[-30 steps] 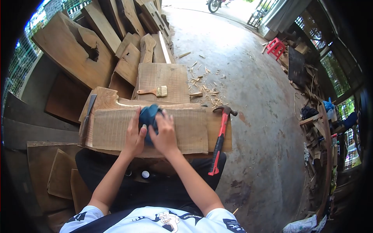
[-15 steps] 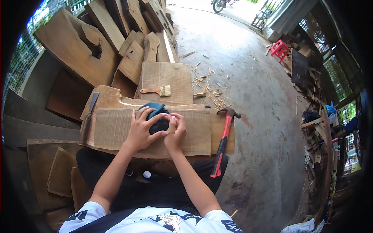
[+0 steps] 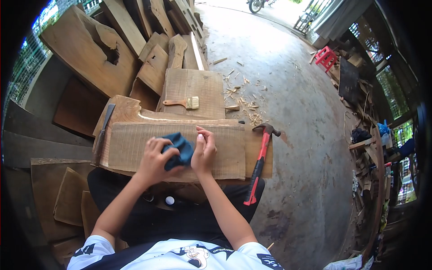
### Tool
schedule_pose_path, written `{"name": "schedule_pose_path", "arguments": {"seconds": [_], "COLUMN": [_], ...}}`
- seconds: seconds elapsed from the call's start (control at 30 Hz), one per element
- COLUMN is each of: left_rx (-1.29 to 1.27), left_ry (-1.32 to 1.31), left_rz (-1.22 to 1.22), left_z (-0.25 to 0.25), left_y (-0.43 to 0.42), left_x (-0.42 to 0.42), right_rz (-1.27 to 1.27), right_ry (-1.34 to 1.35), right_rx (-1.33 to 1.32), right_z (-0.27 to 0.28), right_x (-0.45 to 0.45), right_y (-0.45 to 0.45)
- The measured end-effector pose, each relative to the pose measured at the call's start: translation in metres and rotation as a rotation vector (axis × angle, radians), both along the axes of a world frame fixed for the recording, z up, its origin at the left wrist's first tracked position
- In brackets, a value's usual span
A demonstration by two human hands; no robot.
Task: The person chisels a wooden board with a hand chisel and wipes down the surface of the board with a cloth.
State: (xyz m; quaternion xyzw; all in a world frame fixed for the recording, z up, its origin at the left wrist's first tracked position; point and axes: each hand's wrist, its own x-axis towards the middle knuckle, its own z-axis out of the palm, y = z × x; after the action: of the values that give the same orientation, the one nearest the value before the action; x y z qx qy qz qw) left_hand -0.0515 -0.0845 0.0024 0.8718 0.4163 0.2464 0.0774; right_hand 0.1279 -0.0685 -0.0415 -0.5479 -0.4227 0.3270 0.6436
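Observation:
A bunched dark blue cloth (image 3: 181,149) is between my two hands, above a flat wooden board (image 3: 130,146). My left hand (image 3: 156,161) curls its fingers round the cloth's left side and is slightly blurred. On the cloth's right side is my right hand (image 3: 204,150), its palm edge against the cloth and its fingers bent and drawn together; whether they pinch anything is too small to tell. To the right, a red and black hammer (image 3: 258,164) lies across the board's end. A chisel (image 3: 103,135) rests along the left end.
Behind the board, a paintbrush (image 3: 182,103) lies on another wooden block (image 3: 209,83). Wooden slabs (image 3: 90,49) lean at the left. Wood chips (image 3: 243,105) are scattered on the concrete floor (image 3: 301,148). A red stool (image 3: 326,58) and scrap wood stand at the right.
The cloth has been turned and bunched differently between the hands. My left hand has shifted left and down from on top of it, and my right hand has loosened beside it.

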Motion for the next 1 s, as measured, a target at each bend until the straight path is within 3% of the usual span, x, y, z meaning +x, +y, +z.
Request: {"name": "schedule_pose_path", "arguments": {"seconds": [0.17, 0.4, 0.47, 0.6, 0.7, 0.9, 1.0], "left_rx": [-0.009, 0.010, 0.020, 0.057, 0.062, 0.005, -0.001], "left_ry": [-0.099, -0.058, -0.059, -0.120, -0.109, -0.001, 0.010], "left_rz": [0.460, 0.111, 0.150, 0.481, 0.483, 0.185, 0.368], "left_z": [-0.005, -0.005, -0.005, -0.013, -0.013, -0.004, -0.006], "left_y": [0.056, -0.018, -0.011, 0.017, 0.002, -0.026, 0.010], "left_x": [-0.016, -0.007, -0.021, -0.039, -0.030, -0.040, -0.058], "right_rz": [0.002, -0.062, -0.073, -0.089, -0.098, -0.074, -0.038], "right_ry": [-0.087, -0.252, -0.313, -0.445, -0.455, -0.602, -0.674], "right_rx": [-0.005, 0.003, -0.006, 0.017, 0.021, 0.032, 0.012], "right_z": [0.003, -0.003, 0.007, 0.000, 0.000, 0.001, 0.003], "right_x": [-0.004, -0.008, -0.009, -0.011, -0.014, -0.018, -0.020], "right_y": [0.001, 0.003, 0.002, 0.004, 0.005, 0.004, 0.003]}}
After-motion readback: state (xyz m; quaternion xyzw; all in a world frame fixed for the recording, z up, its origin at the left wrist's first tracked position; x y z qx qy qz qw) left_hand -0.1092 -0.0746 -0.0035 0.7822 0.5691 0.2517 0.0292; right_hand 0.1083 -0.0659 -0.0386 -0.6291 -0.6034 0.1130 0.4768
